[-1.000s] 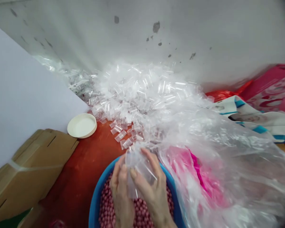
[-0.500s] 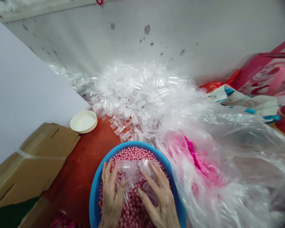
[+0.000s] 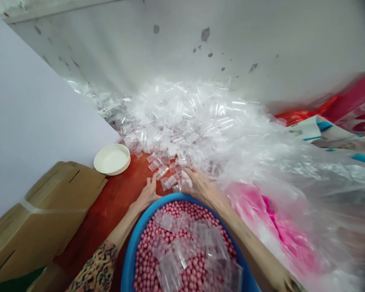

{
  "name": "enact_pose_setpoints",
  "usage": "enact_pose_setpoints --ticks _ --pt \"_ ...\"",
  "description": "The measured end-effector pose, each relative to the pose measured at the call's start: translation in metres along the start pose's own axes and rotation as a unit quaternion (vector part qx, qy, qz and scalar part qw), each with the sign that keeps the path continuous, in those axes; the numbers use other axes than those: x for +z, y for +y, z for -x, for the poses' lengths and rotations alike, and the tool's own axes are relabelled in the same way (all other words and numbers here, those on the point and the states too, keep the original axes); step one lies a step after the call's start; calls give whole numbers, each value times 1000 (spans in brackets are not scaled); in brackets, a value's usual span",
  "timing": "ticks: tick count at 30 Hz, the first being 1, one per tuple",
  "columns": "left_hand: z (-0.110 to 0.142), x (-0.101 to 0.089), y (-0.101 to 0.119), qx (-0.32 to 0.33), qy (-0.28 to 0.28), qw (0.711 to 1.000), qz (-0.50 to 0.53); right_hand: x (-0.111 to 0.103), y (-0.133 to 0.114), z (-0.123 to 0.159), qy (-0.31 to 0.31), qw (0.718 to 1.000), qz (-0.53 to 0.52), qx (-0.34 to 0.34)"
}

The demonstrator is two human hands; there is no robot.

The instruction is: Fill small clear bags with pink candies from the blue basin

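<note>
Two bare hands reach just past the far rim of a round blue plastic basin [image 3: 130, 259]. The left hand [image 3: 147, 191] rests beyond the rim with its fingers [image 3: 152, 182] bunched narrowly, while the right hand [image 3: 200, 186] lies among loose small clear plastic bags [image 3: 167, 182], its fingers [image 3: 190, 174] fairly close together; whether either hand holds a bag cannot be told. Inside the basin, many more small clear plastic bags [image 3: 182, 255] lie scattered over glossy pink beads [image 3: 146, 263]. Beyond the basin, a heap of clear bags [image 3: 182, 117] rises on a red desk [image 3: 109, 194]. Left of the basin sit a round white dish [image 3: 112, 159] and a flattened cardboard box [image 3: 45, 207]; a large clear plastic sheet [image 3: 298, 190] lies to its right.
</note>
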State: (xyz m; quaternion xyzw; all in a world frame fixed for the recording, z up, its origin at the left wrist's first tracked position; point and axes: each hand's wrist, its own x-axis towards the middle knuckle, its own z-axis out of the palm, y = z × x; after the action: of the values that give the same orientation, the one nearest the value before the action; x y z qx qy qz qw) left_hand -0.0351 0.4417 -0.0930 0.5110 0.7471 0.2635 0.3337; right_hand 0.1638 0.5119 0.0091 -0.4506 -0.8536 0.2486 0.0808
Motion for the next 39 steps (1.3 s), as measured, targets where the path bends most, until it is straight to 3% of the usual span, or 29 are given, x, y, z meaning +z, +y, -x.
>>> enact_pose_setpoints --ticks 3,7,12,19,25,29,33,36,39 --pt "-14 20 1 35 -43 998 -16 40 23 -43 -79 996 44 23" --pt "-27 31 6 71 -70 995 -7 75 39 -65 -128 988 82 27" --pt "-45 33 9 102 -63 992 46 71 42 -80 -129 988 85 15" --pt "-55 45 6 70 -69 977 189 61 44 -86 -90 995 27 -16" --pt "-49 35 30 100 -85 940 313 54 34 -78 -72 995 13 -61" --pt "-34 3 56 122 -66 932 336 30 9 -70 -26 997 12 -73" --pt "3 -29 83 148 -42 936 318 -4 -24 -45 9 996 7 -84" --pt "40 -31 93 166 -53 937 303 -17 -34 -9 16 993 6 -120" --pt "73 -14 90 170 -105 937 286 -12 -26 30 -24 985 23 -172"
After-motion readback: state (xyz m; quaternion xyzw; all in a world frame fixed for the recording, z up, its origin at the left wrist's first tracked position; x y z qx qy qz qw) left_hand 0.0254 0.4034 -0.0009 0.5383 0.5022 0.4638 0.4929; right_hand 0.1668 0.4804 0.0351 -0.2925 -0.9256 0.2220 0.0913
